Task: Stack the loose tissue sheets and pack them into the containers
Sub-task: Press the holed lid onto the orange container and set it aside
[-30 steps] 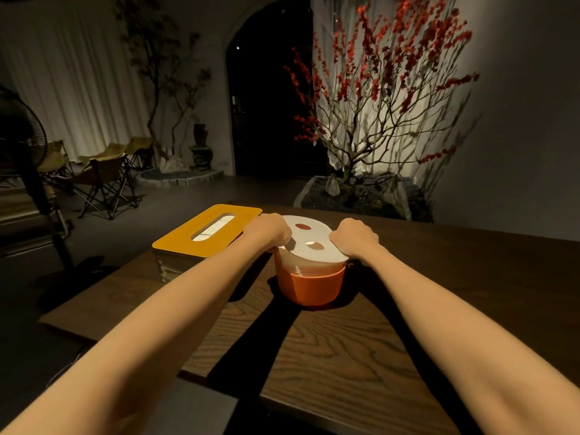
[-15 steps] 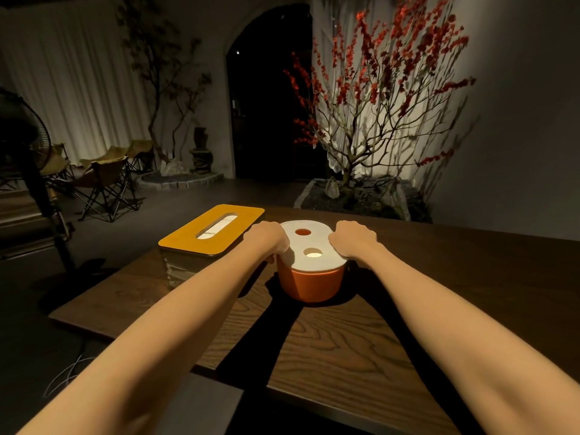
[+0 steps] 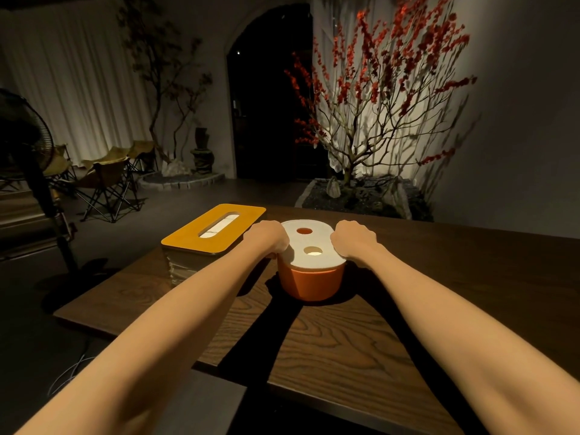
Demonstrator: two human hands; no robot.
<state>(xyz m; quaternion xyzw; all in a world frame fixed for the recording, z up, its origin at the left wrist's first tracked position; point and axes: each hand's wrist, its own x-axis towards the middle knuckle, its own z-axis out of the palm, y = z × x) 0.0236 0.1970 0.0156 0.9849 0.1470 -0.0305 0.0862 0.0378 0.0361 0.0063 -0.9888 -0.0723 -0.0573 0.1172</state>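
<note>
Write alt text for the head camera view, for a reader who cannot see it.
Left hand and right hand press the white two-holed lid onto a round orange container on a dark wooden table. A rectangular tissue box with a yellow slotted lid stands to its left.

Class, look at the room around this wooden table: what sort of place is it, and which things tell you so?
Probably a styled lounge or teahouse: a red-blossom tree in a rock bed, folding chairs by curtains, and a dark arched doorway.
</note>
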